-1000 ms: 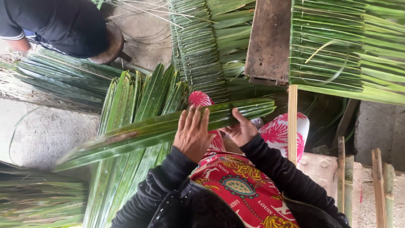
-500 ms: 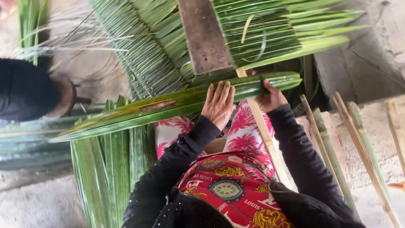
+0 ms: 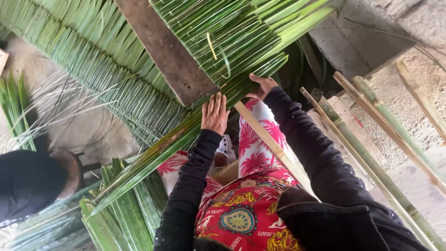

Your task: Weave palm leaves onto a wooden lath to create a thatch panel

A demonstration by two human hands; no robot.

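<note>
We work over a bare concrete floor (image 3: 409, 93), bamboo poles (image 3: 371, 153) beside us. Our left hand (image 3: 214, 114) lies flat, fingers extended, on the folded palm frond (image 3: 186, 135); our right hand (image 3: 263, 87) pinches it. Its long axis runs diagonally from lower left to upper right. Beyond lies a woven leaf panel (image 3: 93, 65) under a wooden plank (image 3: 167, 51).

Soft, even daylight fills the view, with no glare and only faint shadows. The deepest shade lies in the gap under the woven palm-leaf panel (image 3: 241, 42). Focus is fairly sharp at the centre; the edges look slightly stretched, perhaps from a wide lens.
</note>
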